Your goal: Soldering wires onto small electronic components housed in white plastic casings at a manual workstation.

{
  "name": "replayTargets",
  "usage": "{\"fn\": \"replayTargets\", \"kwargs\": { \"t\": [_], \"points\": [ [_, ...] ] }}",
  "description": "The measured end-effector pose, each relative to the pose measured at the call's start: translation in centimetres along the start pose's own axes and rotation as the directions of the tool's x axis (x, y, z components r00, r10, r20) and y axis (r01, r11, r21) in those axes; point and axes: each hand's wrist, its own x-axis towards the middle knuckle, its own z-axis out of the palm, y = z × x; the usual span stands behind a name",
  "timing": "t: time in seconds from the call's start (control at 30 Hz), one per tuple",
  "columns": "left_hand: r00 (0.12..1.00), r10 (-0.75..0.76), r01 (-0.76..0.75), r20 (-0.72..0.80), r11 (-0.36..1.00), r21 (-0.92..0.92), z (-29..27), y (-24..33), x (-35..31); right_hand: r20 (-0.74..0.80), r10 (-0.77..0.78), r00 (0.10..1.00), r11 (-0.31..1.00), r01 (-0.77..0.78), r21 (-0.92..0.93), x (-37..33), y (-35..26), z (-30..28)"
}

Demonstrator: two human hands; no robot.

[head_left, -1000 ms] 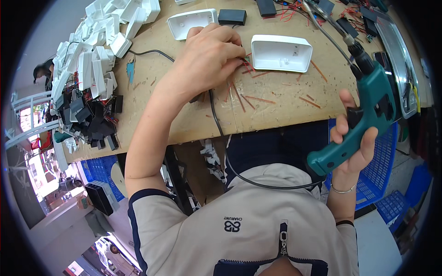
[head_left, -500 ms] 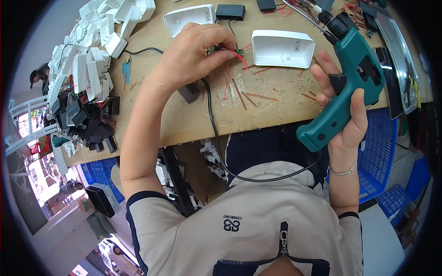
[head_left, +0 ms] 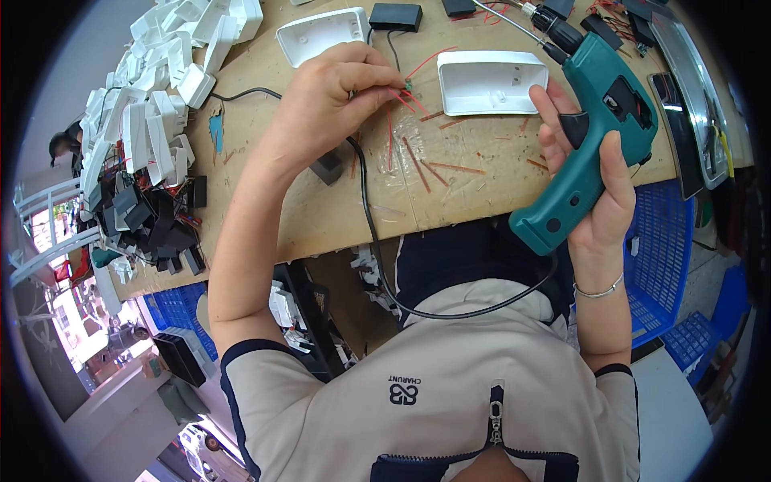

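My left hand (head_left: 341,92) pinches a small green circuit board (head_left: 408,84) above the table. Thin red wires (head_left: 414,101) come off the board, and my fingers partly hide it. In my right hand (head_left: 608,201) rests a teal soldering gun (head_left: 585,161), with its black trigger near my loosely curled fingers. Its metal tip points up and left, past the far edge of the view. From the grip's lower end a black cable (head_left: 434,313) loops across my lap and onto the table. An open white plastic case (head_left: 491,104) lies between my hands.
Another white case (head_left: 321,38) and a black box (head_left: 395,16) sit beyond my left hand. White cases (head_left: 157,120) and black boxes (head_left: 140,213) are heaped at the left. Brown strips (head_left: 456,168) litter the table. A blue basket (head_left: 654,257) stands at the right, below the table edge.
My right hand and the soldering gun have shifted slightly left. My left hand has moved a little left with the circuit board, and one red wire now sticks up to the right.
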Motion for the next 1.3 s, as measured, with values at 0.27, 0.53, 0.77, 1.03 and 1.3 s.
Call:
{"fn": "replayTargets", "kwargs": {
  "t": [0.27,0.53,0.77,1.03,1.3],
  "points": [
    [0.82,0.334,-0.339,-0.465,0.938,0.076,-0.4,-0.8,-0.3,-0.066,-0.073,0.995,0.997,0.072,-0.011,-0.5,0.0,-0.2],
    [0.748,0.49,-0.259,-0.448,0.836,0.483,1.9,5.0,-1.4,-0.032,-0.096,0.995,0.994,0.094,-0.054,-1.6,0.0,-0.3],
    [0.89,0.235,-0.189,-0.39,0.97,0.153,8.4,7.3,0.1,-0.027,-0.064,0.998,0.997,0.063,-0.033,-1.1,0.3,-0.5],
    [0.928,0.088,-0.046,-0.363,0.991,0.123,9.2,7.8,0.8,-0.019,-0.084,0.996,0.994,0.083,-0.068,-1.0,0.2,-1.0],
    [0.896,0.21,-0.159,-0.391,0.975,0.158,9.4,7.5,1.6,0.002,-0.093,0.996,0.992,0.093,-0.084,-0.8,0.2,-1.4]
  ]
}}
